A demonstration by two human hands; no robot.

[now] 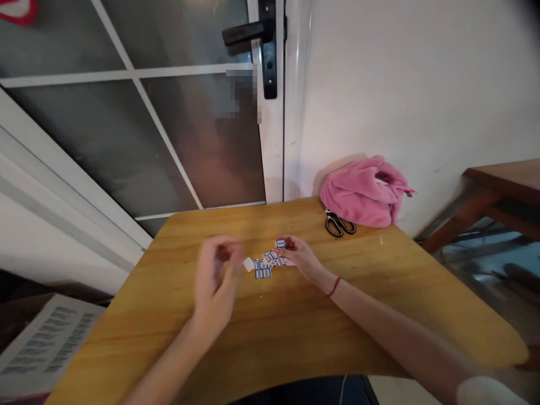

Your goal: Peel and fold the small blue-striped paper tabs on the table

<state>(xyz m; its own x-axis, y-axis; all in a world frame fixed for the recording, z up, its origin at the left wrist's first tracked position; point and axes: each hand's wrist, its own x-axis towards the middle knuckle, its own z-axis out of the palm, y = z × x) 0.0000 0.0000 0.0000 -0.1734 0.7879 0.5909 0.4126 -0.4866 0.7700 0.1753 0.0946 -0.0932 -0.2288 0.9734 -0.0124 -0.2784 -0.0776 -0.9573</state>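
Small white paper labels with blue borders (262, 273) lie in a loose cluster on the wooden table (270, 326). My right hand (300, 257), with a red string around the wrist, reaches over the right side of the cluster. Its thumb and fingers are closed on a blue-edged label (280, 243). To the left of the cluster, my left hand (216, 275) is raised and smeared by motion. Its fingers look curled, but whether anything is between them cannot be made out. A blank white paper piece (248, 264) lies between this hand and the labels.
Black-handled scissors (334, 225) lie at the table's back right, their blades hidden by a pink plush cloth (363, 191). Behind the table are a paned door with a black handle (248, 32) and a white wall. A printed carton (46, 343) stands low at left.
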